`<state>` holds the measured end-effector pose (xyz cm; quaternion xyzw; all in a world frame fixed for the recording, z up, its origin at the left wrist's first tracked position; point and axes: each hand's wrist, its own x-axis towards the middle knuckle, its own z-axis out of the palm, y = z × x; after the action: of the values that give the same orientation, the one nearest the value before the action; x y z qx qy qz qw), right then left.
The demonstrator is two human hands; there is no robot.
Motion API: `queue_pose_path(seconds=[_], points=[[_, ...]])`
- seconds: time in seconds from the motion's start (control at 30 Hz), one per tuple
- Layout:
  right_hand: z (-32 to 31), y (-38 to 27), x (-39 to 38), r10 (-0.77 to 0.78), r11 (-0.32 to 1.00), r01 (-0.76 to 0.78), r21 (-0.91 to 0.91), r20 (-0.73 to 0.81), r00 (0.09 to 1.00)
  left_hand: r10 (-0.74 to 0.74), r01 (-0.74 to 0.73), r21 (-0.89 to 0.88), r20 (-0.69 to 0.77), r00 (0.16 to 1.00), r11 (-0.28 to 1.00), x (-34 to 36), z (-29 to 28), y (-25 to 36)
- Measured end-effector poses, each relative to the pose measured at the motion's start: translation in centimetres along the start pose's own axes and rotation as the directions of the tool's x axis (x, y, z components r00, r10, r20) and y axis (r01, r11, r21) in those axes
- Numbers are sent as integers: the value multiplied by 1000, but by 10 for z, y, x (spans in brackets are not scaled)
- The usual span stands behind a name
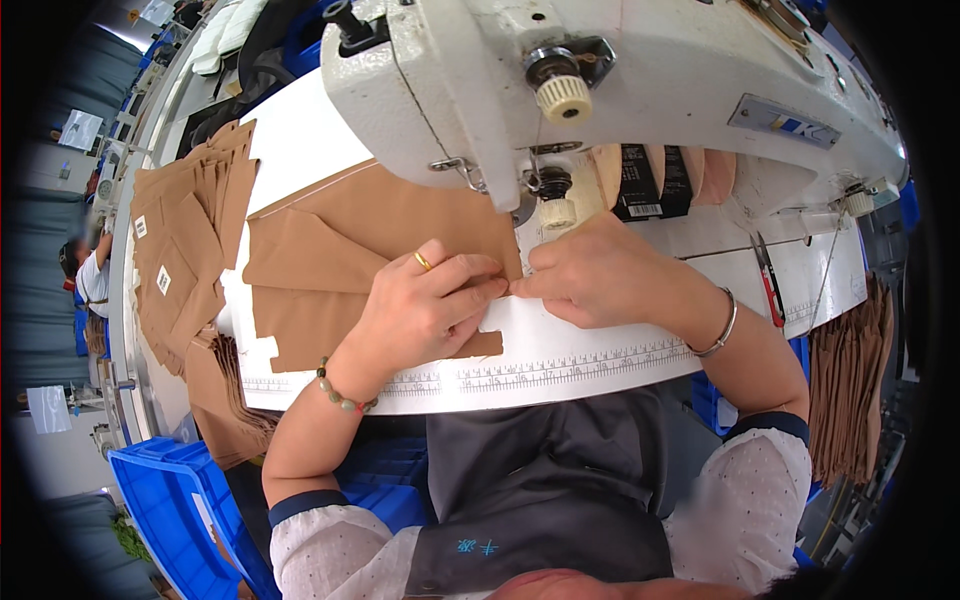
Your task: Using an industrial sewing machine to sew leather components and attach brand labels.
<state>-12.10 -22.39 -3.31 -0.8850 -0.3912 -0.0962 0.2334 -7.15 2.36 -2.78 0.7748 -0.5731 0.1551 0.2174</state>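
Observation:
A brown fabric piece (400,220) lies folded on the white sewing table (600,352), partly beneath the head of a white sewing machine (450,90). At its right edge, just in front of the needle area, my left hand (430,300) pinches the cloth with bent fingers. My right hand (590,270) grips the same edge from the other side, and the fingertips of both hands nearly meet. The needle itself is hard to make out behind the tension dial (556,212) and my right hand.
Stacked brown cut pieces (185,235) with white labels lie at the left. Red-handled scissors (768,285) rest on the right. More brown pieces (850,385) hang beyond the table's right end. A blue crate (185,500) stands lower left. Black printed tags (650,180) sit under the machine arm.

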Motion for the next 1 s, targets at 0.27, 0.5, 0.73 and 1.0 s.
queue_pose_path(seconds=[0.27, 0.5, 0.73, 1.0], points=[[-5, -3, 1, 56, 998, -55, -13, 102, 993, -21, 28, -109, 64, 998, 994, -9, 1, -5], [-3, 4, 6, 91, 988, -85, -130, 38, 995, 38, -34, -81, 46, 998, 996, 3, 5, -31], [6, 6, 13, 132, 954, -166, -250, -149, 980, 22, -21, -61, 24, 999, 998, 15, 11, -54], [12, -2, 13, 188, 928, -234, -291, -178, 966, -106, 107, -25, 54, 993, 994, 21, 12, -65]])
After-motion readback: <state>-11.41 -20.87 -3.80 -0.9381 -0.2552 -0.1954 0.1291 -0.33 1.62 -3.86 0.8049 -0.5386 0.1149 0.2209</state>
